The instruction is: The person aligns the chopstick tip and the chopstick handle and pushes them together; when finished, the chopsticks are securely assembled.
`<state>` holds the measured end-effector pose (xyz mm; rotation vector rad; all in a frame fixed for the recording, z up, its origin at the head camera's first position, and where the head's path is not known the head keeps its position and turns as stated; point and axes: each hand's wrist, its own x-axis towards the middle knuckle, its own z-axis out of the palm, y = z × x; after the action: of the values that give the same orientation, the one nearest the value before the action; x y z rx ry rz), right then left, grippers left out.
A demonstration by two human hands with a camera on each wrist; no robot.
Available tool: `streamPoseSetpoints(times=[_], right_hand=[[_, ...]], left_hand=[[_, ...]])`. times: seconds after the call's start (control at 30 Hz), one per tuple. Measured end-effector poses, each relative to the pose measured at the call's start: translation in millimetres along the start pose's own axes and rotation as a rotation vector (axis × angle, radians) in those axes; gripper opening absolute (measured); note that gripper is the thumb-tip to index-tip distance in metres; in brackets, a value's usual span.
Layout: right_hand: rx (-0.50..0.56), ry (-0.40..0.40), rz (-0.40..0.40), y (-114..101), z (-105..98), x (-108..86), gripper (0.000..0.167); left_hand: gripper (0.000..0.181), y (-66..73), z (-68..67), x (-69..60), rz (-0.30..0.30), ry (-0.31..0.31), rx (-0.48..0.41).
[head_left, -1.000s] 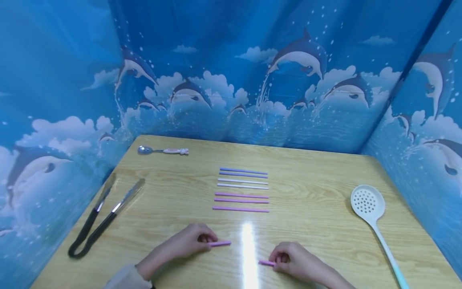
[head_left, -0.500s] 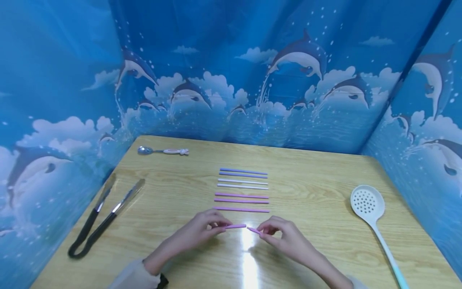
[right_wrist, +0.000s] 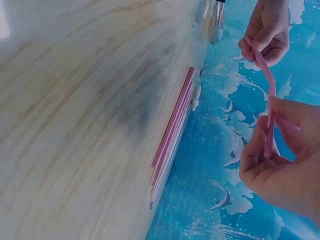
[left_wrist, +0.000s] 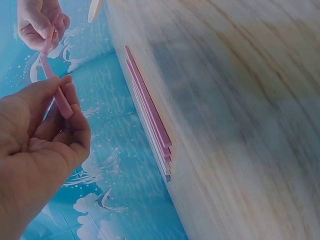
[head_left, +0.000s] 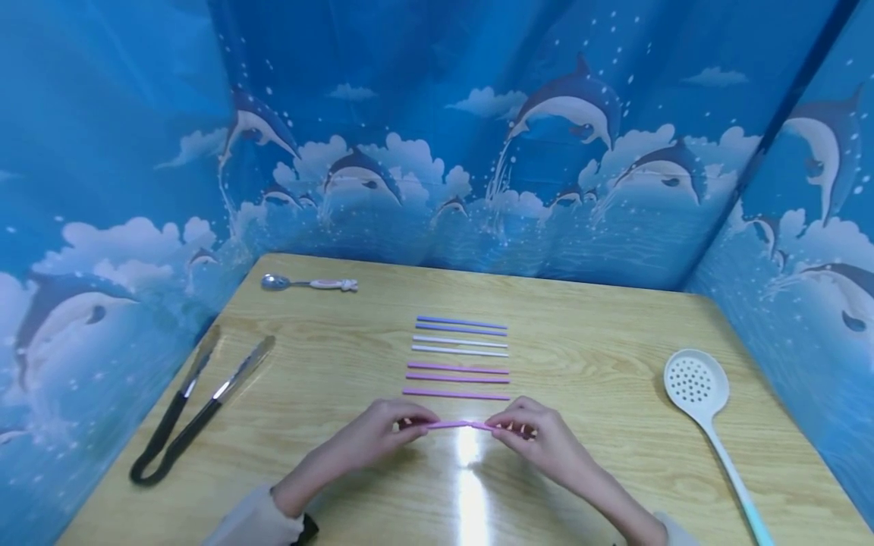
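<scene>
Over the front middle of the table, my left hand (head_left: 385, 434) pinches a thin pink straw (head_left: 447, 425) between thumb and fingers. Opposite it, my right hand (head_left: 539, 440) pinches a second pink straw (head_left: 482, 426). The inner ends of the two straws meet between the hands, at a slight bend in the right wrist view; whether one end sits inside the other I cannot tell. Both straws are held above the table, as the left wrist view shows with the left hand's straw (left_wrist: 63, 104). Fingers cover part of each straw.
Behind the hands lie rows of pink straws (head_left: 456, 394), white straws (head_left: 460, 352) and blue straws (head_left: 460, 322). Black-handled tongs (head_left: 198, 409) lie at left, a small spoon (head_left: 310, 284) at back left, a white skimmer (head_left: 696, 387) at right. A dolphin-print curtain (head_left: 437, 152) surrounds the table (head_left: 587, 334).
Both hands have moved forward and toward each other with their straws. The gap between the two straw ends has closed, and the ends now meet.
</scene>
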<state>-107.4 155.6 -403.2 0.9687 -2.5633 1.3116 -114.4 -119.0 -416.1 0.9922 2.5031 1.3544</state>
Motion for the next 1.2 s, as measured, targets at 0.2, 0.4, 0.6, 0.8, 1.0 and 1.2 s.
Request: streamPoseSetpoints(times=[0.2, 0.4, 0.6, 0.8, 1.0, 1.2], right_hand=[[-0.024, 0.038, -0.027, 2.1, 0.5, 2.6, 0.014], [-0.028, 0.042, -0.004, 0.2, 1.9, 3.7, 0.013], [-0.032, 0.051, 0.005, -3.8, 3.5, 5.3, 0.010], [-0.051, 0.051, 0.001, -5.3, 3.7, 5.3, 0.009], [-0.062, 0.058, -0.006, -4.7, 3.5, 4.6, 0.009], [-0.061, 0.082, -0.037, -5.7, 3.5, 5.5, 0.010]], left_hand=[[0.019, 1.3, 0.5, 0.5, -0.029, 0.008, -0.012], [0.017, 0.2, 3.2, 1.2, -0.003, 0.064, 0.008], [0.018, 2.1, 3.5, 1.5, 0.008, 0.090, 0.006], [0.019, 4.8, 2.3, 0.8, 0.037, 0.094, 0.015], [0.018, 7.9, 1.1, 1.0, 0.045, 0.092, 0.016], [0.018, 10.4, 0.7, 3.1, 0.040, 0.090, 0.015]])
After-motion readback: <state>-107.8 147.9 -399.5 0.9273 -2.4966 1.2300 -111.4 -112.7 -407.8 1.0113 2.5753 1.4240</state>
